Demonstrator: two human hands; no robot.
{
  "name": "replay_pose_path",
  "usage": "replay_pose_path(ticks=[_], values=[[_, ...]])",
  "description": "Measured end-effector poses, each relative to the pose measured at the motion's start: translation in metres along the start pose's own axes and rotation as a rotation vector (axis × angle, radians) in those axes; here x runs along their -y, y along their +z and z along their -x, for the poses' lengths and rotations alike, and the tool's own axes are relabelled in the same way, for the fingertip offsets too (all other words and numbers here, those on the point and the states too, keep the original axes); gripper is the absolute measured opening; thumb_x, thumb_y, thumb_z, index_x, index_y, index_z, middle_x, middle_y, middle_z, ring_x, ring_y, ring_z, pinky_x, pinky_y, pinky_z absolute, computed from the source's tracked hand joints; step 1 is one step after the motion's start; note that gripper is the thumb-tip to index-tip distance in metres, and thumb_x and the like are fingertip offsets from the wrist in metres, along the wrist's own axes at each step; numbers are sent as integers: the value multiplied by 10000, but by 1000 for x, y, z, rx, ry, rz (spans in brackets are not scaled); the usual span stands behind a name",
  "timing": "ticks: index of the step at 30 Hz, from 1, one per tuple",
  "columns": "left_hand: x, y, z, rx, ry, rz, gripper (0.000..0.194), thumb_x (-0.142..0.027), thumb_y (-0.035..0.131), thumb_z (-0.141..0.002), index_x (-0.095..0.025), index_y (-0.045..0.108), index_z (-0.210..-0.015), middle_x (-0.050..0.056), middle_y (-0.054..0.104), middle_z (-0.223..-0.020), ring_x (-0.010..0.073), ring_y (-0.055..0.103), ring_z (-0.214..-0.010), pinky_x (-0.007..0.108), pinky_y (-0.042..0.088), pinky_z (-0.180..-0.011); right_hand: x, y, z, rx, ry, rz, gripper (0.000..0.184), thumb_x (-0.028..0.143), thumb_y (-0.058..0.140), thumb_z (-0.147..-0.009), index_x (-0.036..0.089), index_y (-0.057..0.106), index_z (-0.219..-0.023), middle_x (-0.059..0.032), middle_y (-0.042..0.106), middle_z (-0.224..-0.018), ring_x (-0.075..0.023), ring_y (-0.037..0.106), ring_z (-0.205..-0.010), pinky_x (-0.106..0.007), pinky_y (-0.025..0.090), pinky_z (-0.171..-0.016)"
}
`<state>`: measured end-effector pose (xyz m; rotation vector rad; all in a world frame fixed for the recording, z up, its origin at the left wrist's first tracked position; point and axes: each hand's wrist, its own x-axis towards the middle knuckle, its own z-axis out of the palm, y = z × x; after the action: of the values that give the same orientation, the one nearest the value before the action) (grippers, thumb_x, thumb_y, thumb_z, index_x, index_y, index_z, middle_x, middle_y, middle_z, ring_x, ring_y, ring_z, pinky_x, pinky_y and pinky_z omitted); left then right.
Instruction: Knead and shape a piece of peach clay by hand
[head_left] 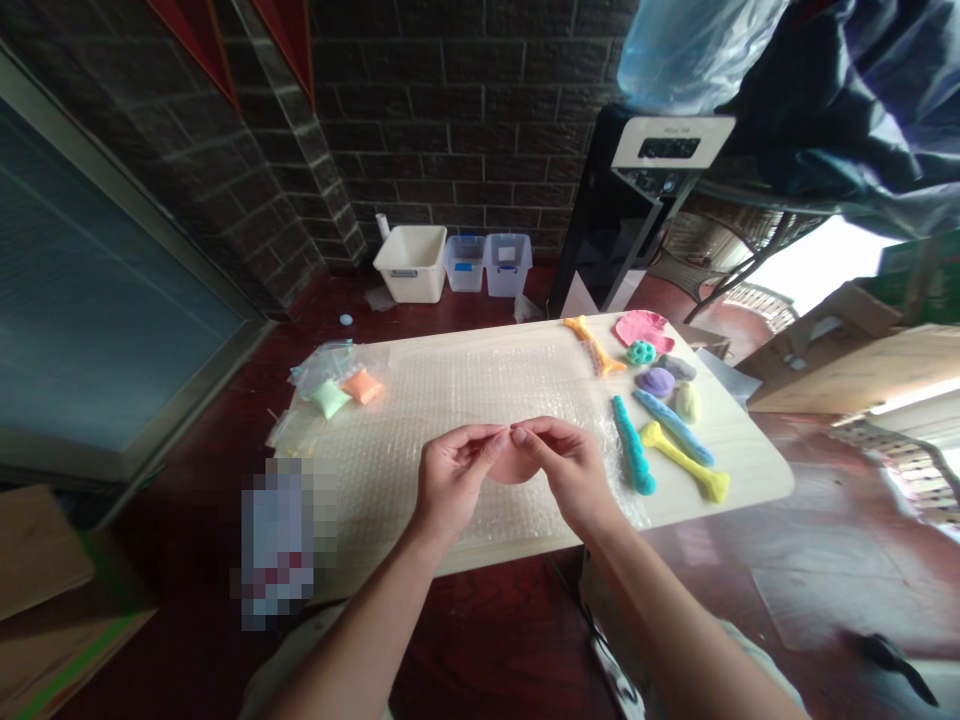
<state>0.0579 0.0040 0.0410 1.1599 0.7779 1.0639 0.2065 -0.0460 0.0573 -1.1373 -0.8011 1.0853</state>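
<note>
Between my two hands is a flattened, rounded piece of pinkish-brown modelling clay (514,468), held up over the bubble wrap. My left hand (459,465) pinches its upper left edge between thumb and fingers. On the other side, my right hand (564,462) grips the upper right edge the same way, and the fingertips of both hands nearly meet. To the right lie shaped clay pieces: a teal ridged stick (632,446), a yellow bone shape (686,462), a blue stick (675,427) and an orange bone shape (594,346).
Bubble wrap (480,380) covers much of the table (739,470). Green (330,398) and orange clay packets (363,387) lie at the left. Pink (643,330) and purple clay pieces (656,381) sit at the far right. Beyond stand a white basket (412,265) and a water dispenser (622,210).
</note>
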Motion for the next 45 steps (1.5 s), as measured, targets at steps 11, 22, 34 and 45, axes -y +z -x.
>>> replay_pose_path(ticks=[11, 22, 34, 45], values=[[-3, 3, -1, -47, -10, 49, 205, -332, 832, -869, -195, 808, -1020, 86, 822, -1041, 195, 761, -960, 320, 586, -917, -1, -1, -1, -40, -7, -47, 209, 428, 890, -807, 237, 830, -866, -37, 796, -861, -175, 681, -778, -317, 540, -748], [-5, 1, 1, -20, 27, -25, 167, -358, 804, -887, -199, 779, -930, 60, 800, -951, 195, 746, -904, 308, 589, -837, 0, -2, 0, 10, -35, 29, 232, 459, 881, -814, 238, 825, -858, -42, 791, -828, -186, 697, -756, -332, 564, -720], [-9, 2, 3, 18, 37, -6, 160, -342, 835, -862, -200, 778, -906, 48, 790, -898, 193, 741, -872, 311, 580, -830, 3, -5, 4, 76, -119, 123, 190, 429, 829, -884, 239, 821, -886, -47, 782, -876, -199, 702, -822, -349, 566, -780], [-9, 0, 3, 49, 93, -136, 133, -344, 783, -915, -211, 778, -923, 60, 777, -927, 213, 724, -905, 323, 563, -851, 1, -9, 6, 92, -216, 249, 153, 397, 788, -931, 246, 807, -914, -56, 767, -899, -210, 685, -847, -361, 540, -786]])
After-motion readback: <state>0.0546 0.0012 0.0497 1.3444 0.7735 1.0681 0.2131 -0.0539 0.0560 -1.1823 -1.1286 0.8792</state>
